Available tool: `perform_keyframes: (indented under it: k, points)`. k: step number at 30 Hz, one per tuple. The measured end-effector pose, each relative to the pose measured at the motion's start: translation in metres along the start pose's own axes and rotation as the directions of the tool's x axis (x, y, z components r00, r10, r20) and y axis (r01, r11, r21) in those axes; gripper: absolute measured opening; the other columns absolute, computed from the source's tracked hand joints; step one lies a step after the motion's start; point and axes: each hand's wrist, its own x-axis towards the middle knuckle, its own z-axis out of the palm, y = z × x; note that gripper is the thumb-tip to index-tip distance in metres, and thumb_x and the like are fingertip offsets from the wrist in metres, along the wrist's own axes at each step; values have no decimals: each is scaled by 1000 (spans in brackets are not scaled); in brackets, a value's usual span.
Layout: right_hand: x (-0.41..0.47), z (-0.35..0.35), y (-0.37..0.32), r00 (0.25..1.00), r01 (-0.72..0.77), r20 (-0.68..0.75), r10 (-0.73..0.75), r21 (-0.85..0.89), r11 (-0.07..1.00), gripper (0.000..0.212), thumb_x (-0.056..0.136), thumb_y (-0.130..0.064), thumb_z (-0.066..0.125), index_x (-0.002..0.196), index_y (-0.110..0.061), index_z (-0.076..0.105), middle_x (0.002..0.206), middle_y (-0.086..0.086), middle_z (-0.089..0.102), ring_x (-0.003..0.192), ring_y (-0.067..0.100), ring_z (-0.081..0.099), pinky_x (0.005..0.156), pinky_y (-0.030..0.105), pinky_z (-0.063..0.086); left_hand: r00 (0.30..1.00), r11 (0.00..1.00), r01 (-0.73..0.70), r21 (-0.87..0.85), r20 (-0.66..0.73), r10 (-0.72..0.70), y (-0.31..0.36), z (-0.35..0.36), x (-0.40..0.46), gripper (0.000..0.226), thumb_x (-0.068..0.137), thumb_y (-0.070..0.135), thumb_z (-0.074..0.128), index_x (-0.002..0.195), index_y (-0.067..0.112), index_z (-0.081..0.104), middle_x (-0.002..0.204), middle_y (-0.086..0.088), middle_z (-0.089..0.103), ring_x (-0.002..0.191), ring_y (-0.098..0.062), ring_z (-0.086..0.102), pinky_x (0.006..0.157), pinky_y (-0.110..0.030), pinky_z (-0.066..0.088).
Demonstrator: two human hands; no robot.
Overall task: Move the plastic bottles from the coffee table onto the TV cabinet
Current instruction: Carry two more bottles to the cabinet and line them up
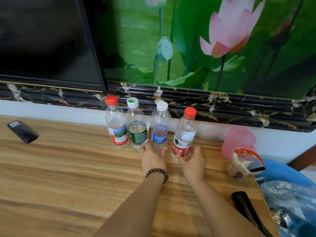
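Observation:
Several plastic bottles stand upright in a row near the back of the wooden TV cabinet top (68,168). From the left: a red-capped bottle with a landscape label (116,123), a white-capped bottle with a green label (136,125), a white-capped bottle with a blue label (159,127), and a red-capped bottle with a red label (184,134). My left hand (153,159), with a bead bracelet on the wrist, has thumb and fingers around the base of the blue-label bottle. My right hand (192,161) wraps the base of the red-label bottle.
A black remote (22,131) lies at the far left. A pink cup (239,141) and an opened food cup (242,164) stand at the right, a dark flat object (246,207) near the right edge. A blue basin with plastic bags (290,199) sits beyond that edge. The TV screen (42,40) is behind.

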Motion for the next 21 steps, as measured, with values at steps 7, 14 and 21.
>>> perform_keyframes:
  k: [7,14,21]
  points:
    - [9,12,-15,1000,-11,21,11,-22,1000,45,69,-13,80,102,-14,51,109,5,65,97,23,64,79,32,51,999,1000,18,-21,-30,-19,2,4,2,65,79,33,73,132,10,44,135,-11,43,111,-30,57,87,-40,49]
    - [11,15,-18,999,-7,39,8,-21,1000,45,69,-14,80,103,-16,51,111,6,65,99,22,63,82,32,51,998,1000,-31,2,-58,31,2,6,5,56,80,32,73,122,9,43,130,-12,47,107,-30,58,79,-39,48]
    - [6,8,-19,994,-53,97,43,100,994,54,72,-7,77,119,-11,52,121,7,63,111,20,60,89,26,45,997,998,-61,-22,-47,60,1,4,1,64,80,29,72,130,9,38,136,-12,45,108,-32,59,79,-38,47]
